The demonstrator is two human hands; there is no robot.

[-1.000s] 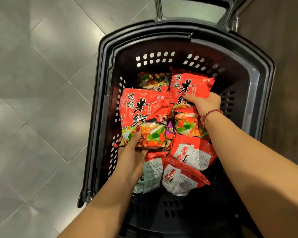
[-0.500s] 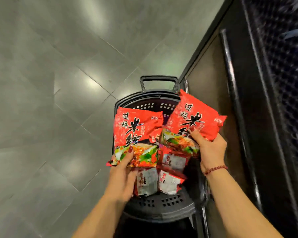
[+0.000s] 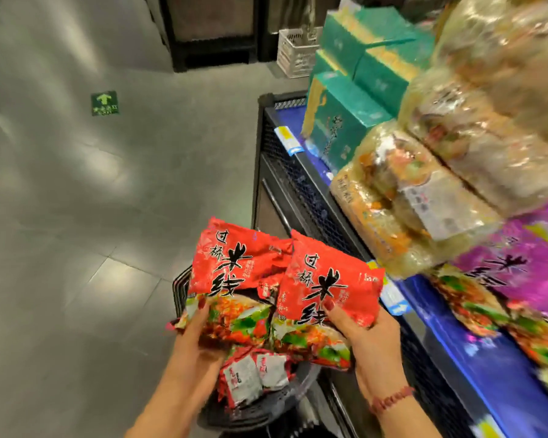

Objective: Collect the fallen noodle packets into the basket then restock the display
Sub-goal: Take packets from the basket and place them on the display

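Packets of crinkly red film (glossy), left hand, right hand gripping

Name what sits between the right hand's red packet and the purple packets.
Head view: beyond the red packet, a price tag, then blue shelf, then the purple packets.

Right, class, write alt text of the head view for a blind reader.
The left hand grips one red plastic noodle packet, the right hand a second red packet, above a black plastic basket holding more red packets, beside a blue display shelf of green boxes and clear-wrapped noodle bundles.
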